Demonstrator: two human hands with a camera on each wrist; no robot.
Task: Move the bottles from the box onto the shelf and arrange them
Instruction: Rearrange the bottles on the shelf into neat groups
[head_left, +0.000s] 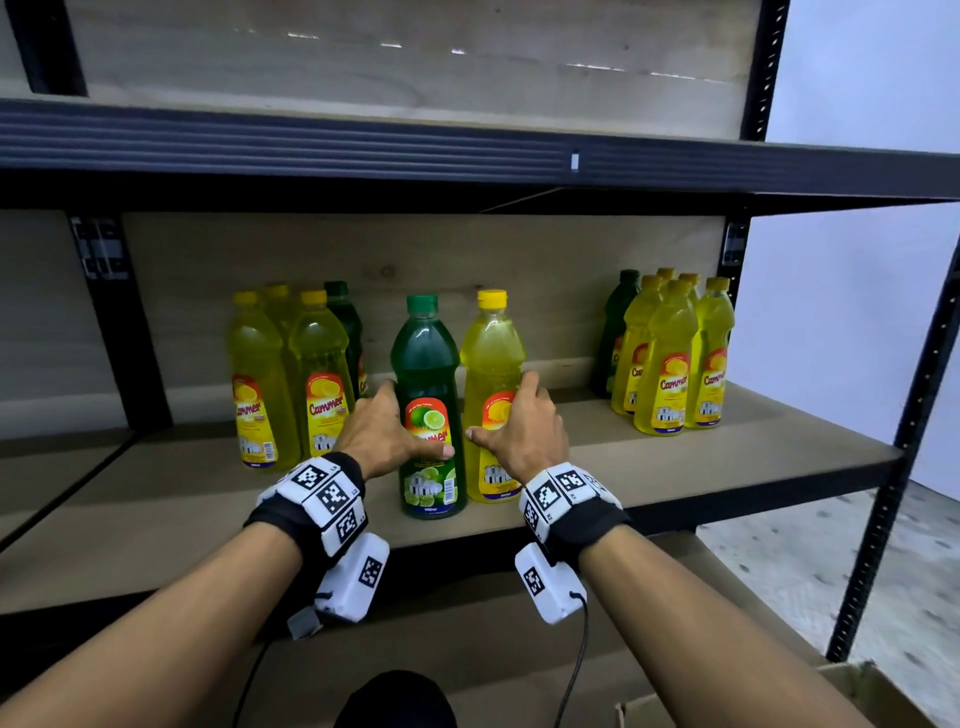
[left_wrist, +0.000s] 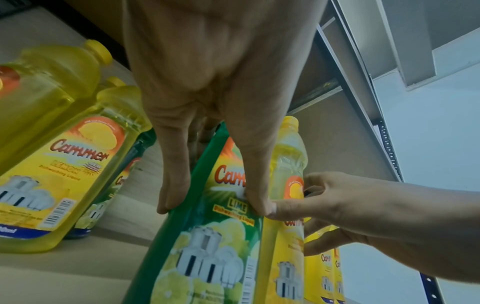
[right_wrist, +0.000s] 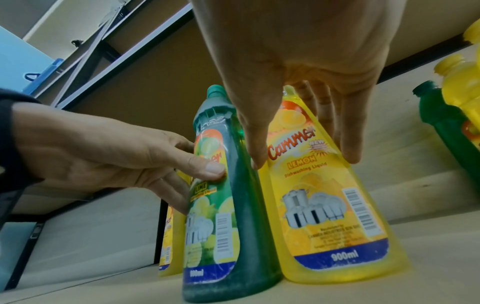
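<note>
In the head view, the green lime bottle (head_left: 429, 410) is gripped by the left hand (head_left: 382, 434) and the yellow lemon bottle (head_left: 491, 395) by the right hand (head_left: 522, 434); both are stood upright, side by side, on the shelf (head_left: 727, 457). In the wrist views, fingers are seen wrapped around each bottle.

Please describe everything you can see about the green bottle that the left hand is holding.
The green bottle is clear plastic holding dark green liquid, with a green screw cap and a "Cammer" lime dishwashing label marked 900ml. It stands upright near the shelf's front edge, close beside a yellow bottle. The left hand grips its middle, thumb across the label.
</note>
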